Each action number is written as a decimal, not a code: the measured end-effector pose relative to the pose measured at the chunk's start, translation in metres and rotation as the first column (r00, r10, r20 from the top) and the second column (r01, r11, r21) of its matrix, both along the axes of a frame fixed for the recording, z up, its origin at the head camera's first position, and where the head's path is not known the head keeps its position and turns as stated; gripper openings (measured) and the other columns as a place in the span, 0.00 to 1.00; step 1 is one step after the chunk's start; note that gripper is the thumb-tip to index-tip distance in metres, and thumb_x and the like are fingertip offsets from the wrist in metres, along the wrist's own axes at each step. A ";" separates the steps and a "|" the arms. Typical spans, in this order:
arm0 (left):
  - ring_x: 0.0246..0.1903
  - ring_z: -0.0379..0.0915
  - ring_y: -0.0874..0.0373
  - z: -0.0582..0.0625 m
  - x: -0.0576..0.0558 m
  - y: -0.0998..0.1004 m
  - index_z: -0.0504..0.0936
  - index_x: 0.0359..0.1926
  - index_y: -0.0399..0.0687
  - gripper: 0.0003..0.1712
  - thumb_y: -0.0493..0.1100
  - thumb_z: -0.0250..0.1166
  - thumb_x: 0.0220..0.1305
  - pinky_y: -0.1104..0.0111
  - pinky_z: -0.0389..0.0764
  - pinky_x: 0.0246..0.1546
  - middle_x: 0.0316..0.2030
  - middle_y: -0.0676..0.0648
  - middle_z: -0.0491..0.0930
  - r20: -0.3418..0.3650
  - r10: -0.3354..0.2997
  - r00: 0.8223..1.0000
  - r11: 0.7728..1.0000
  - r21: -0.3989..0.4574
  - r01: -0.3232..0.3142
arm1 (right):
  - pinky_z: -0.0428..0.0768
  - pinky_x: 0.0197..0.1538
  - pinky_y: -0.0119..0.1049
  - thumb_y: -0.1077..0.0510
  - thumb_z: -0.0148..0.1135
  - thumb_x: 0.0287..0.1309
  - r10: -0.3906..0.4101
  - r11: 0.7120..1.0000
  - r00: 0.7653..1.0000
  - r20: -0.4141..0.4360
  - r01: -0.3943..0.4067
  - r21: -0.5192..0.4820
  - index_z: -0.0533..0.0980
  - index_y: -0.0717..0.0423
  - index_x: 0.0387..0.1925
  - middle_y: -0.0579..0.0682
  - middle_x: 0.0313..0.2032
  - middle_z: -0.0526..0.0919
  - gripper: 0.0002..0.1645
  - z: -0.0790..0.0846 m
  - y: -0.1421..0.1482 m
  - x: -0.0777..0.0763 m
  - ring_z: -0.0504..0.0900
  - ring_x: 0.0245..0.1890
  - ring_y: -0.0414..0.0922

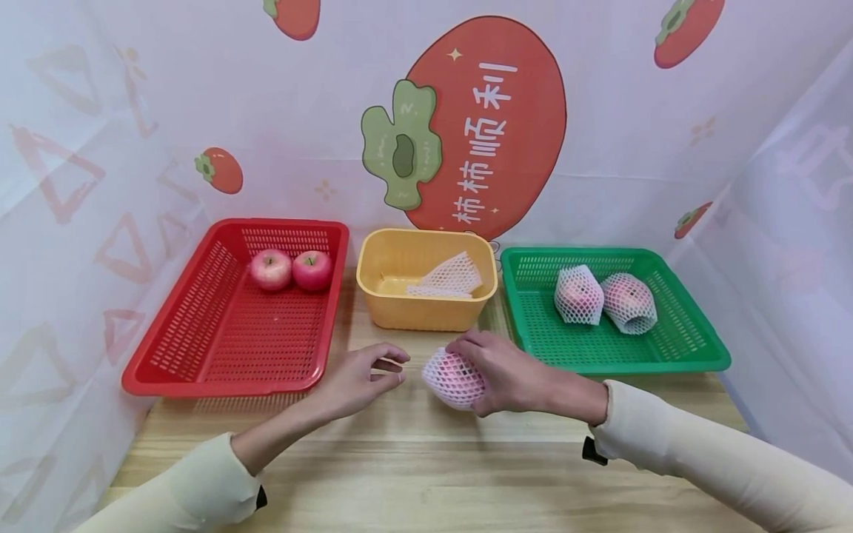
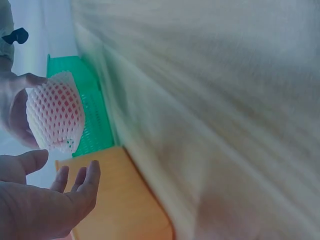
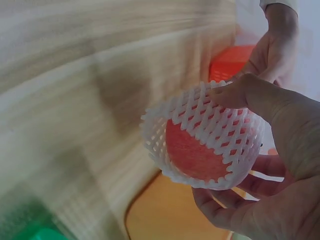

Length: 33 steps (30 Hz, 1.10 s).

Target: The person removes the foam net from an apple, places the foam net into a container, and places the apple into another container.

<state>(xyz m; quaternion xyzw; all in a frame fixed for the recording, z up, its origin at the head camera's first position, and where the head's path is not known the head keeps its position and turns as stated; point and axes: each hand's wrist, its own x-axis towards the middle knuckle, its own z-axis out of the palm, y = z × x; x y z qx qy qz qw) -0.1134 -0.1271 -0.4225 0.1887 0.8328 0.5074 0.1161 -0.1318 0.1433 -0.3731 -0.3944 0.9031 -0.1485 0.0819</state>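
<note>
My right hand [image 1: 509, 372] grips an apple in a white foam net [image 1: 455, 379] above the table, in front of the yellow bin. Seen from the right wrist, the net's open end [image 3: 197, 150] leaves part of the red apple bare, and thumb and fingers curl around its sides. To the left, my left hand [image 1: 356, 381] is apart from the apple, its fingers loosely bent with nothing between them. The left wrist view has that hand [image 2: 50, 200] just below the netted apple [image 2: 56, 114], palm up.
A red basket [image 1: 220, 386] on the left holds two bare apples [image 1: 271, 269]. The yellow bin [image 1: 420, 314] in the middle contains white foam nets [image 1: 453, 275]. On the right, a green basket [image 1: 620, 364] holds two netted apples [image 1: 578, 295]. A printed cloth [image 1: 300, 111] stands behind.
</note>
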 end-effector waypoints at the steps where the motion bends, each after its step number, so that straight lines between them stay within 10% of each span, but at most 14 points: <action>1: 0.49 0.80 0.46 -0.003 0.000 0.001 0.80 0.50 0.41 0.13 0.38 0.65 0.64 0.67 0.82 0.48 0.49 0.41 0.81 0.004 -0.002 1.000 1.000 0.000 0.002 | 0.79 0.55 0.39 0.47 0.84 0.28 0.000 1.000 1.000 0.007 0.000 0.006 0.71 0.53 0.61 0.46 0.55 0.75 0.53 -0.002 0.000 0.001 0.73 0.52 0.42; 16: 0.44 0.83 0.52 -0.036 0.009 0.019 0.82 0.46 0.42 0.10 0.36 0.65 0.63 0.71 0.82 0.43 0.44 0.46 0.84 0.044 -0.003 0.999 0.999 0.045 0.001 | 0.77 0.57 0.42 0.49 0.83 0.23 0.105 0.994 0.993 -0.061 -0.106 -0.015 0.72 0.56 0.59 0.49 0.54 0.77 0.54 -0.034 -0.002 0.010 0.75 0.52 0.45; 33: 0.46 0.82 0.51 -0.046 0.017 0.026 0.81 0.51 0.38 0.18 0.37 0.69 0.60 0.70 0.82 0.46 0.49 0.41 0.83 0.172 -0.088 0.981 0.982 0.179 0.056 | 0.78 0.56 0.40 0.51 0.80 0.24 0.096 0.995 0.995 -0.003 -0.096 -0.034 0.71 0.54 0.60 0.47 0.54 0.76 0.52 -0.049 -0.005 0.018 0.74 0.53 0.43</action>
